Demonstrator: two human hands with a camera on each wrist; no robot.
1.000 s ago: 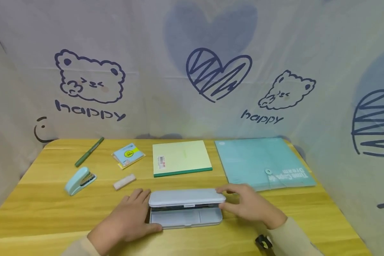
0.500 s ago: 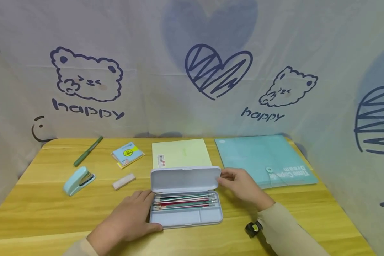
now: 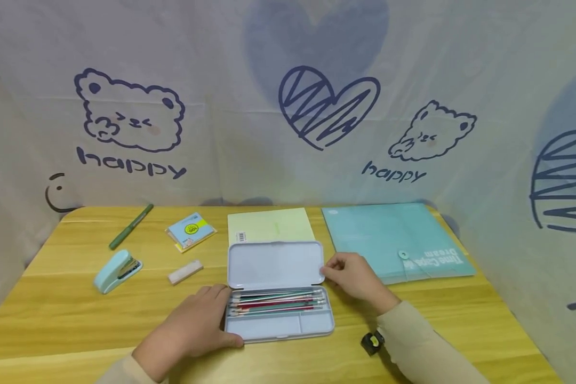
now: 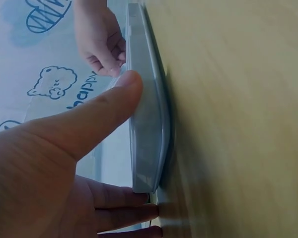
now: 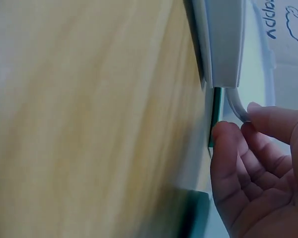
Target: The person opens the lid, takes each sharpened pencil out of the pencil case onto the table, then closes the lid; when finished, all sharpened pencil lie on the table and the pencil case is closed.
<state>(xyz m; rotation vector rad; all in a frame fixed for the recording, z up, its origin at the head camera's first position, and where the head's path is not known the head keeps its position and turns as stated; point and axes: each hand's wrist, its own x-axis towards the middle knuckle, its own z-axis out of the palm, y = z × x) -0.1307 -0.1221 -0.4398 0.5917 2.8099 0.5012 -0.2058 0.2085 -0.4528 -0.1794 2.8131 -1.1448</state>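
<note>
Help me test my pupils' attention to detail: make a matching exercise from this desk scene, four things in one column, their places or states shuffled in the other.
Things:
1. Right hand
2. Pencils
3. Notebook
4. Stapler

Places or states:
A. Partly hidden behind the open lid in the head view
B. Light turquoise, left of the eraser
C. Pinching the lid's right edge
D. Lying in the rear compartment of the case

Pairs: 1-C, 2-D, 3-A, 4-B

Study desk (image 3: 77, 330) with stapler (image 3: 114, 272), notebook (image 3: 273, 226)
</note>
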